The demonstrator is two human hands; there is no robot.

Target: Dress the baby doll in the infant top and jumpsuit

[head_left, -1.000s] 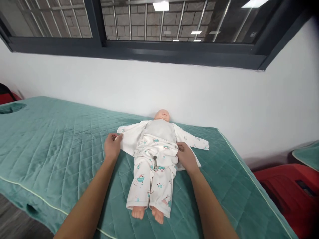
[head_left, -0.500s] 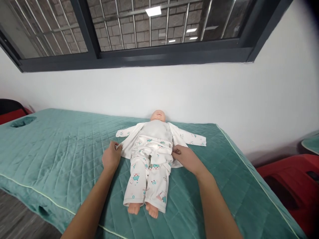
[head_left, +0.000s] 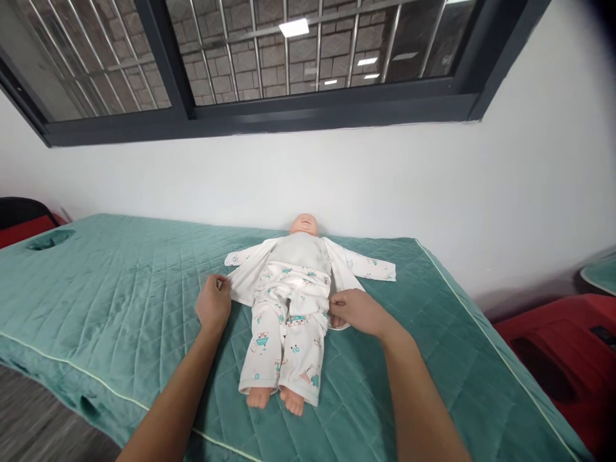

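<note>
Right hand (head_left: 359, 310) slid lower beside the doll (head_left: 304, 249), fingers curled, can't tell if it's gripping; left hand (head_left: 214, 301) is pinching the shirt flap (head_left: 246, 282) just to its right.

This looks like a training or treatment room, perhaps for massage or infant care, more than a home bedroom. The bed (head_left: 158, 276) is narrow and stands against a plain white wall (head_left: 385, 173); its fitted green quilted cover has an oval opening (head_left: 52, 239) near the far-left end, like the face hole of a massage couch. A life-size baby doll (head_left: 303, 224) in clothes lies on it, as in a practice room. Similar green cloth (head_left: 601, 273) shows at the right edge, above a red object (head_left: 548, 359). The dark-framed window (head_left: 308, 112) has metal bars (head_left: 255, 51), and its glass shows bright rectangles, apparently reflected ceiling panels, suggesting an institution.
</note>
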